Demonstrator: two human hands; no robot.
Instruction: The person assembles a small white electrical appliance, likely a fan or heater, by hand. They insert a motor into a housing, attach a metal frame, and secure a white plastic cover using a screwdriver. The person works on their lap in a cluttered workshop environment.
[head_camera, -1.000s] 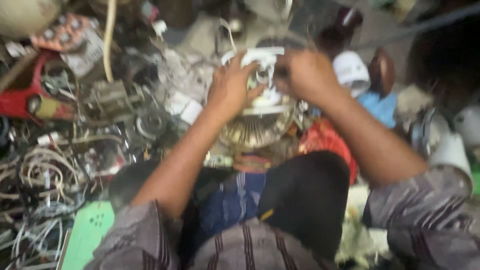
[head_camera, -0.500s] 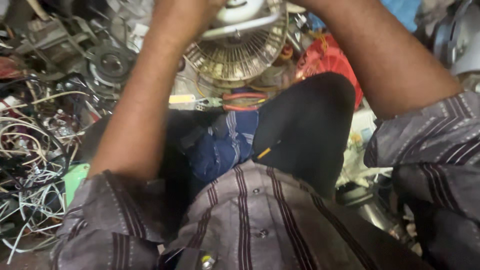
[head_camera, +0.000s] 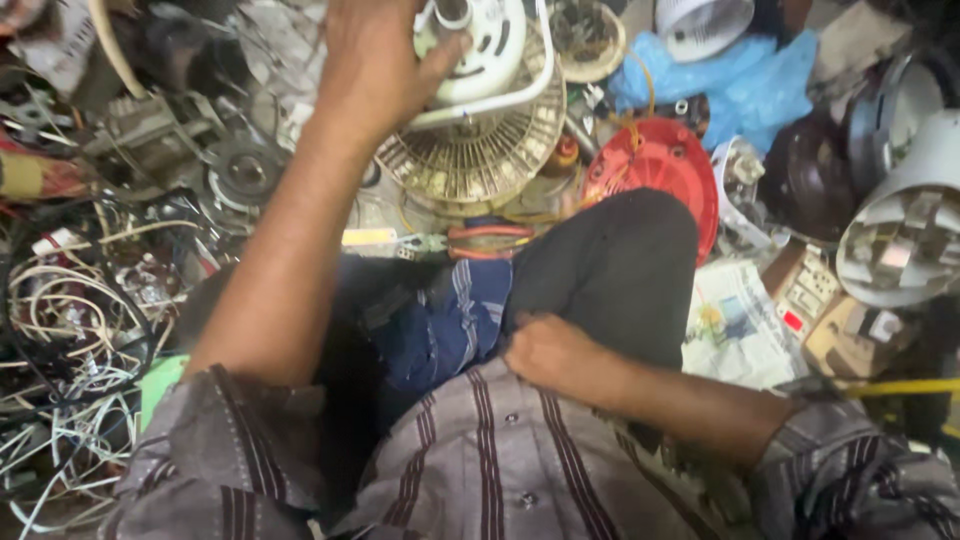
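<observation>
One left hand (head_camera: 375, 70) fingers grip white fan motor housing (head_camera: 480, 45), axis upright; right hand (head_camera: 550, 355) curled.

A second ago both hands were up on the white fan motor housing (head_camera: 478, 45), one at each side of it. Now only the left hand (head_camera: 375, 65) grips it, thumb over its near face, with the arm stretched out. The right hand (head_camera: 548, 352) has come off the housing and drawn back to the person's lap, where it rests closed against the striped shirt (head_camera: 500, 460), just beside the dark trouser knee (head_camera: 610, 270). With that arm gone, the things beyond the right hand now show uncovered: the red round cover (head_camera: 655, 165), the blue plastic bag (head_camera: 740, 85) and the folded newspaper (head_camera: 735, 325).
</observation>
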